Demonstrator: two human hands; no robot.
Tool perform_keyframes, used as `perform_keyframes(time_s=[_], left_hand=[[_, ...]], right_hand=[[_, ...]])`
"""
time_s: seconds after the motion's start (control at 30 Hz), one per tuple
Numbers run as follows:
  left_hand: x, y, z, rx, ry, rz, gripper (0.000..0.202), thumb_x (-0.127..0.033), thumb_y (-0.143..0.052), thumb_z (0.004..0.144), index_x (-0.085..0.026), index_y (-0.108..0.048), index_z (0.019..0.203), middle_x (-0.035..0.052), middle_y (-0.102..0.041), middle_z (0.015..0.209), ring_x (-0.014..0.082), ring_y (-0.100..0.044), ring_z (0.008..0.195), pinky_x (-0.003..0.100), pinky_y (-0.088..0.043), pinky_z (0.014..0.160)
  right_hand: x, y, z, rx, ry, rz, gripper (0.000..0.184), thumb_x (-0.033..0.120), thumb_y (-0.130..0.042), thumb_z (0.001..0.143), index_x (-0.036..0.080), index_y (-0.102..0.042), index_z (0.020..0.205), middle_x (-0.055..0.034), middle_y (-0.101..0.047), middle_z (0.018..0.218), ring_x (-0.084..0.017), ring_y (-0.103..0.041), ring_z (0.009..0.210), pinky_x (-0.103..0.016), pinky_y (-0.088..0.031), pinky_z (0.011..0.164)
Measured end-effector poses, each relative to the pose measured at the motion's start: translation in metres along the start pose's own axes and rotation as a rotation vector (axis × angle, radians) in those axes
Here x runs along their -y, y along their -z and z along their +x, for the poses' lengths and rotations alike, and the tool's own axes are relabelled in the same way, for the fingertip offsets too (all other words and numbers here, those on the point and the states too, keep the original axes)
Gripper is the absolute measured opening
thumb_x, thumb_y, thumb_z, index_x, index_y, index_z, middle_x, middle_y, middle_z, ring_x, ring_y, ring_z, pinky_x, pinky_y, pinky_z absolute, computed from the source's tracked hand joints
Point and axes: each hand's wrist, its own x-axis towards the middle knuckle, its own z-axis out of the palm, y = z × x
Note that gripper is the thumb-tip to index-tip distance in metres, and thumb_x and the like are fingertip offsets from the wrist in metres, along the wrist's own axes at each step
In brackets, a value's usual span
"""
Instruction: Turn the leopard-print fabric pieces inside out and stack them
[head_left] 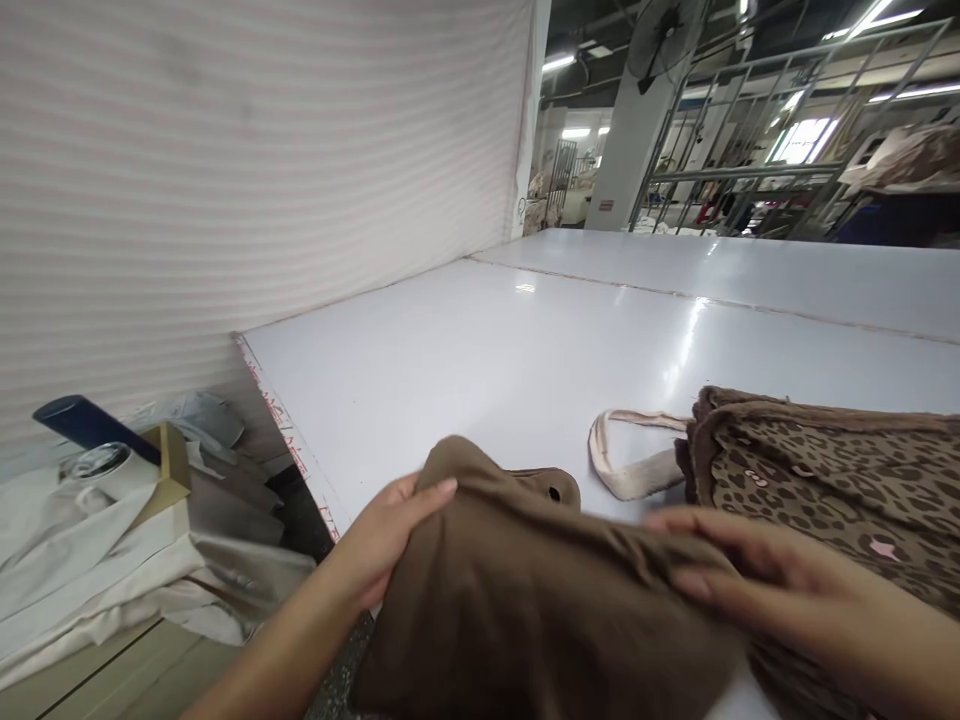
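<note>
A piece of brown fabric [540, 600] hangs between my hands over the near edge of the white table. My left hand [390, 535] grips its upper left corner, thumb on top and fingers behind. On the right, my right hand [750, 565] pinches the fabric's upper edge and is slightly blurred. Behind the held cloth, another brown piece with a dark hole [551, 484] lies on the table, mostly hidden. To the right is a stack of leopard-print plush fabric [817, 480], partly covered by my right hand. A pale fabric strip [637, 472] loops out beside the stack.
The glossy white table [450, 340] stretches far back, with a seam across it. A striped sheet [262, 150] hangs along its left side. At lower left, pale cloth [82, 580], a box [171, 465] and a dark blue roll [94, 425] are piled. Metal racks [780, 120] stand behind.
</note>
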Motion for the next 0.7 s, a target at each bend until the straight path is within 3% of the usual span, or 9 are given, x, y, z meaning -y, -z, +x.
perform_keyframes(time_s=[0.07,0.2,0.37,0.5,0.57,0.63,0.7], left_hand=[[0.003,0.014,0.028,-0.003,-0.071,0.075,0.035,-0.039,-0.07,0.072,-0.012,-0.065,0.094,0.0088,-0.071,0.085,0.0204,-0.066,0.079,0.03,-0.05,0.076],[0.02,0.036,0.065,-0.059,-0.094,0.143,0.039,-0.037,-0.072,0.069,-0.009,-0.063,0.095,0.0093,-0.071,0.082,0.0221,-0.066,0.078,0.032,-0.048,0.076],[0.025,0.043,0.063,-0.052,-0.132,0.225,0.043,-0.041,-0.065,0.075,-0.013,-0.057,0.107,0.0096,-0.069,0.098,0.0219,-0.064,0.088,0.033,-0.048,0.082],[0.021,0.041,0.057,-0.102,-0.12,0.338,0.051,-0.041,-0.061,0.078,-0.014,-0.045,0.118,0.0116,-0.068,0.095,0.025,-0.065,0.085,0.04,-0.05,0.078],[0.021,0.038,0.053,-0.242,-0.234,0.564,0.052,-0.04,-0.058,0.08,-0.016,-0.041,0.124,0.0136,-0.065,0.104,0.0284,-0.062,0.094,0.046,-0.047,0.083],[0.021,0.033,0.048,-0.378,-0.486,0.96,0.051,-0.038,-0.052,0.084,-0.018,-0.039,0.129,0.0152,-0.055,0.123,0.0306,-0.051,0.114,0.05,-0.037,0.096],[0.023,0.027,0.043,-0.33,-0.708,1.362,0.052,-0.036,-0.046,0.088,-0.02,-0.034,0.136,0.0135,-0.041,0.14,0.0297,-0.035,0.13,0.052,-0.026,0.106]], right_hand=[[0.012,-0.001,0.044,0.004,-0.09,0.208,0.032,0.039,-0.071,0.071,0.021,-0.068,0.097,-0.0042,-0.07,0.095,-0.021,-0.065,0.091,-0.029,-0.05,0.082],[-0.011,-0.024,0.099,-0.152,-0.156,0.24,0.021,0.032,-0.06,0.084,0.014,-0.063,0.093,-0.0035,-0.067,0.084,-0.017,-0.064,0.079,-0.037,-0.05,0.079],[-0.034,-0.034,0.098,-0.204,-0.136,0.251,0.028,0.037,-0.048,0.091,0.015,-0.059,0.104,-0.006,-0.065,0.1,-0.017,-0.063,0.089,-0.039,-0.049,0.082],[-0.041,-0.03,0.099,-0.194,-0.062,0.129,0.028,0.033,-0.05,0.09,0.013,-0.056,0.109,-0.0063,-0.065,0.097,-0.018,-0.064,0.087,-0.041,-0.049,0.082],[-0.044,-0.034,0.098,-0.283,-0.009,-0.002,0.036,0.037,-0.047,0.089,0.012,-0.052,0.115,-0.0116,-0.062,0.104,-0.023,-0.062,0.092,-0.045,-0.048,0.083],[-0.043,-0.045,0.092,-0.413,0.082,-0.163,0.049,0.042,-0.044,0.086,0.01,-0.047,0.123,-0.0189,-0.052,0.121,-0.029,-0.051,0.112,-0.051,-0.04,0.094],[-0.039,-0.062,0.079,-0.476,0.2,-0.314,0.058,0.046,-0.044,0.085,0.01,-0.043,0.13,-0.019,-0.039,0.137,-0.03,-0.031,0.129,-0.052,-0.024,0.106]])
